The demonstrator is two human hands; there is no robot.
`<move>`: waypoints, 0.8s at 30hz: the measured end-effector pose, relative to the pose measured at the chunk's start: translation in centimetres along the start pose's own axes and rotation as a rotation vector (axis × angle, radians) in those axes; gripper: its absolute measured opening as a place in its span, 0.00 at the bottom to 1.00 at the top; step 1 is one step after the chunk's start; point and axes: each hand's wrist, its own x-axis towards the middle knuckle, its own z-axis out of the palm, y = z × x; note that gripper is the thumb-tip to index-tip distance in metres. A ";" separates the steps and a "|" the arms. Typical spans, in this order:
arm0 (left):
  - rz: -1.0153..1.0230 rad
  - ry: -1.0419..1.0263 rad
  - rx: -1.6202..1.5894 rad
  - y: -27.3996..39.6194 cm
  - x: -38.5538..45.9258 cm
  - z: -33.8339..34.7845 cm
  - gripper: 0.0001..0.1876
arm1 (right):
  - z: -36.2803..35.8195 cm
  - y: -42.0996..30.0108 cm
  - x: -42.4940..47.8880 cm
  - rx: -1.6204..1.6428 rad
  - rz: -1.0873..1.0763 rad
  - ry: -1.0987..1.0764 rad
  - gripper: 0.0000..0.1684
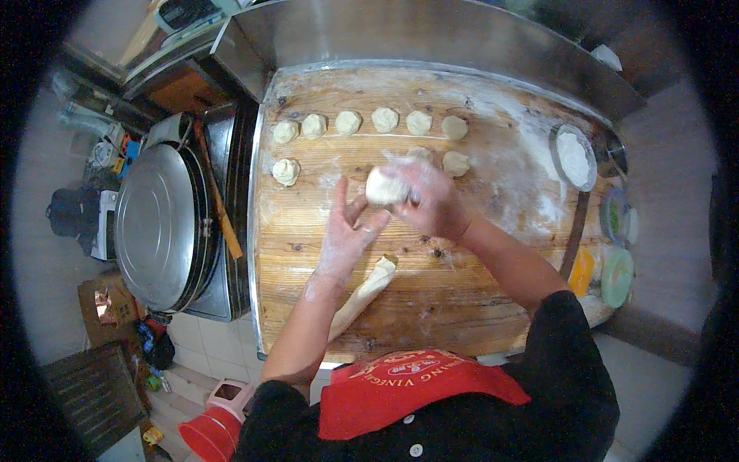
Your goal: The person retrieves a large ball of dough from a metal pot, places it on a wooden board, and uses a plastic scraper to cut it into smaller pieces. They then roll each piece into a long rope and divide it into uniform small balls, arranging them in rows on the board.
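Observation:
My right hand (pixel 434 201), blurred, grips a pale, floury piece of dough (pixel 381 187) above the wooden board (pixel 485 289). Just to the left and below that piece is my left hand (pixel 348 231), dusted with flour, its fingers apart; whether a fingertip touches the dough is unclear. Beyond my hands several dough balls (pixel 348 122) sit in a row. Nearer lie one dough ball (pixel 286 172) at the left, another (pixel 456 164) at the right, and one (pixel 420 154) partly hidden by my right hand. A long dough roll (pixel 366 291) lies beside my left forearm, which covers part of it.
At the right are a bowl of flour (pixel 574 159), a bowl with something green (pixel 616 216), an orange scraper-like piece (pixel 581 272) and a green dish (pixel 617 277). A large round metal pan (pixel 159 225) and a wooden stick (pixel 219 202) are left. Metal panels (pixel 404 34) border the back.

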 end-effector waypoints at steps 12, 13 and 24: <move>-0.085 0.152 0.707 -9.0 -8.0 -6.3 0.29 | 7.8 5.4 -4.6 -0.195 0.498 -0.047 0.32; -0.078 0.155 0.721 -8.8 -8.0 -6.4 0.29 | 7.1 4.5 -5.0 -0.136 0.466 -0.082 0.33; 0.204 -0.012 1.124 -9.0 -10.1 -5.4 0.36 | 9.9 -2.3 -9.9 0.077 0.168 -0.914 0.27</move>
